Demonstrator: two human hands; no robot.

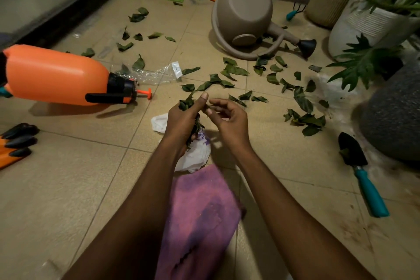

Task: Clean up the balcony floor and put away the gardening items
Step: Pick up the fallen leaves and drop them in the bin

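Home balcony: planters (368,22), tiled floor (68,188).

No legible text, brand or number is being shown anywhere. A purple print is being carried on the white bag (196,154) just under the left hand (181,120), but it is being blurred past reading. A white tag (176,69) on the clear wrapper (150,75), beyond the left hand, is being shown with a dark speck only.

Orange sprayer (56,75) and gloves (16,141) run off the left edge — the white bag (195,154) lies partly hidden behind the left hand (181,120).
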